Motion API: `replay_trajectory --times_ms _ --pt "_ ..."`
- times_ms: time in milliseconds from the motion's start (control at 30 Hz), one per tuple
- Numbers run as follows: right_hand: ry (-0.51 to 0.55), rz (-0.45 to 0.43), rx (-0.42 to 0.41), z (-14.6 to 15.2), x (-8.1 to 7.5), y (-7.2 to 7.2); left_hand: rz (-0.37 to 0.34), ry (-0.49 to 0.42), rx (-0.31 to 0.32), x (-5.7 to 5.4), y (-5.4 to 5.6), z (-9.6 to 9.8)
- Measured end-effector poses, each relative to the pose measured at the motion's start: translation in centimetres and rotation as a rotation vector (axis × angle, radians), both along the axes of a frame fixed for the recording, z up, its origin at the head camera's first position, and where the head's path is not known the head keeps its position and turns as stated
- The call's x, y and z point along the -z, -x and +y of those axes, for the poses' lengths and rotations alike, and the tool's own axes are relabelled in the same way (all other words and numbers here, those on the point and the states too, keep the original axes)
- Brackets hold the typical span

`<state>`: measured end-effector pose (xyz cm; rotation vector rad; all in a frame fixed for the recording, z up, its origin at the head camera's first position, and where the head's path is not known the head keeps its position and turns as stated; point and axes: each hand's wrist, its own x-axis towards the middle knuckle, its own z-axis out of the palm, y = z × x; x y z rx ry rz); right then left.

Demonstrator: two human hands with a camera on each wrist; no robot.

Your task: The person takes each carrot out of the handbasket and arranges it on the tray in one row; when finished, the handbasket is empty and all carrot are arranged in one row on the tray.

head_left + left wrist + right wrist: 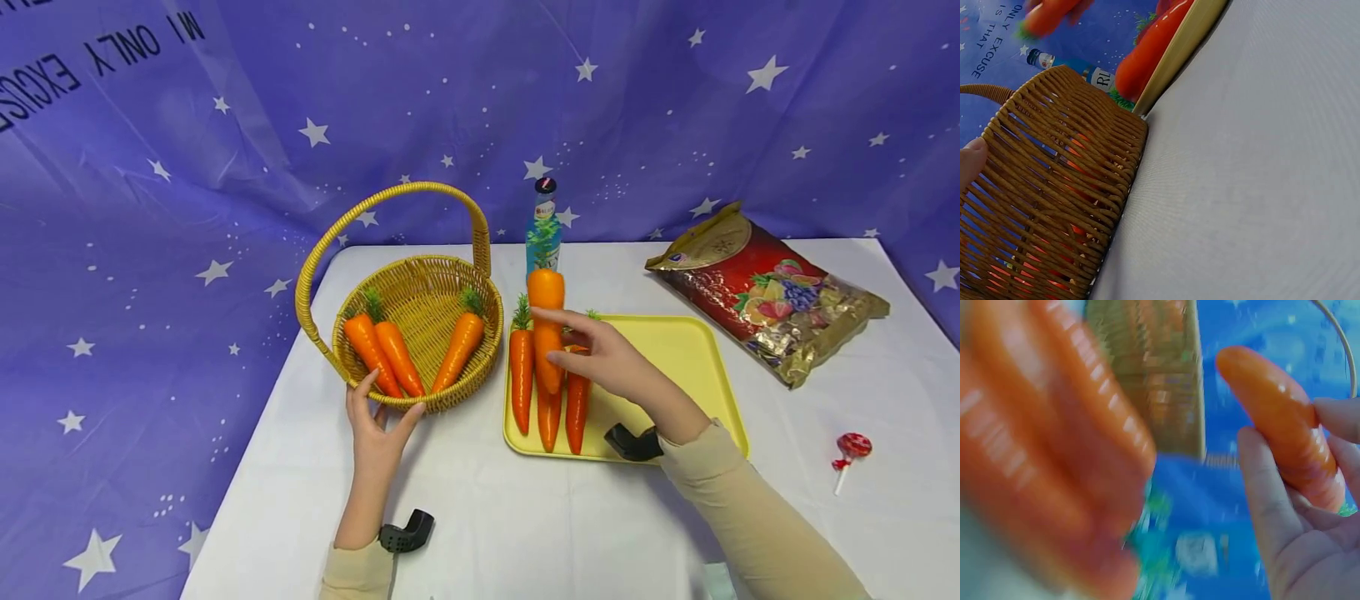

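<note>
My right hand [611, 360] pinches an orange carrot [546, 292] between thumb and fingers, over the left part of a yellow tray [667, 350]. Its leafy top points to the back and overlaps the bottle. In the right wrist view the carrot [1279, 419] lies across the fingers, tip free. Beneath it, several carrots [521, 379] lie side by side on the tray. At the front of a wicker basket [468, 392], my left hand [375, 437] grips the rim with thumb and fingers. Three carrots [459, 342] lie inside, leafy tops toward the back.
A blue bottle [542, 237] with a dark cap stands behind the tray. To the right lies a red and gold snack bag [772, 292], with a red lollipop [853, 446] nearer the front. The basket's tall handle [397, 193] arches over it. A purple star-patterned cloth hangs behind the white table.
</note>
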<state>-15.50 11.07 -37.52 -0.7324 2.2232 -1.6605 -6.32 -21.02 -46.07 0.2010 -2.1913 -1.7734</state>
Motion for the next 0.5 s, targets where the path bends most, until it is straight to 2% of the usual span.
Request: replay_trajectory --times_ms 167,233,400,500 --pt "-0.054 0.003 0.133 4.6 1.9 -2.0 -0.011 -0.003 0.001 -0.2 0.1 0.1" --pt "-0.078 -0.028 0.175 5.9 2.8 -2.9 -0.019 -0.003 -0.002 -0.2 0.1 0.0" --pt "-0.103 -0.128 0.244 7.3 4.7 -5.0 -0.033 -0.009 -0.012 -0.2 0.1 0.0" --pt "-0.130 -0.146 0.276 7.4 5.5 -5.7 -0.022 -0.012 -0.009 -0.1 0.1 0.2"
